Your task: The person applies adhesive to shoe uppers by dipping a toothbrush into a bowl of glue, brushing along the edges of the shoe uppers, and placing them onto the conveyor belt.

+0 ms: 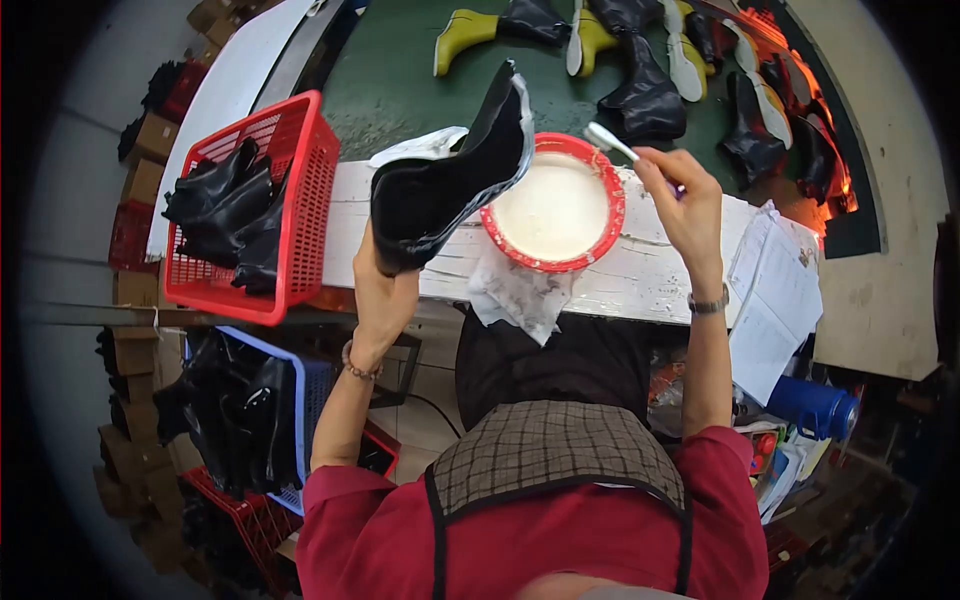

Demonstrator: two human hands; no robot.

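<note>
A black boot upper, with a whitish coating along one edge, is tilted up in my left hand, whose fingers are closed around its lower end. My right hand pinches the handle of a small brush shaped like a toothbrush. The brush's white head is at the upper right rim of a red tub. Cream-white liquid fills much of the tub, and dried residue marks its rim. Under the tub's front side lies a stained cloth, hanging over the bench edge.
A white bench runs before me. Beyond it, a green belt carries black and yellow boots near an orange glow. Left are a red basket and a blue crate of black uppers. Papers hang at right above a blue jug.
</note>
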